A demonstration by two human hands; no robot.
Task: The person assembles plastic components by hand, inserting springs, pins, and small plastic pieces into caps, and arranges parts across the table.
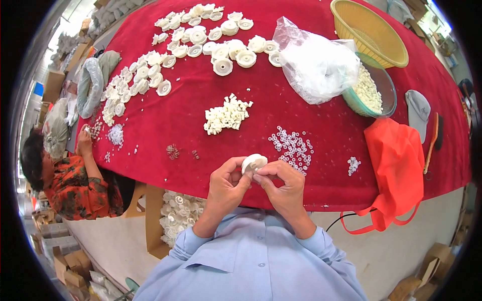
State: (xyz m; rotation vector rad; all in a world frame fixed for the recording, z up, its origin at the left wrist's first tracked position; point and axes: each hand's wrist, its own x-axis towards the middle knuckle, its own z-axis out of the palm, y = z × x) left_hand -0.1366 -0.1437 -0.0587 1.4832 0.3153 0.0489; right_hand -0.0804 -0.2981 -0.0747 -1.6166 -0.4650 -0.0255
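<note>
Close to the near edge of the red-covered table, my left hand (224, 184) is closed around a white round plastic part (253, 161), which is tilted up. My right hand (286, 186) meets it from the other side, thumb and fingertips pinched at the part's lower right. Whatever sits in that pinch is too small or hidden to make out. Just beyond my right hand lies a scatter of small white rings (293, 149). Farther off is a heap of small cream plastic pieces (227, 114). Two little piles of brownish metal bits (172, 151) lie to the left.
Many round white parts (222, 66) spread over the far table. A clear plastic bag (316, 62), a yellow basket (369, 32), a green bowl (386, 95) and a red bag (394, 165) stand right. Another person (75, 185) works at left. A box of white parts (181, 215) sits below.
</note>
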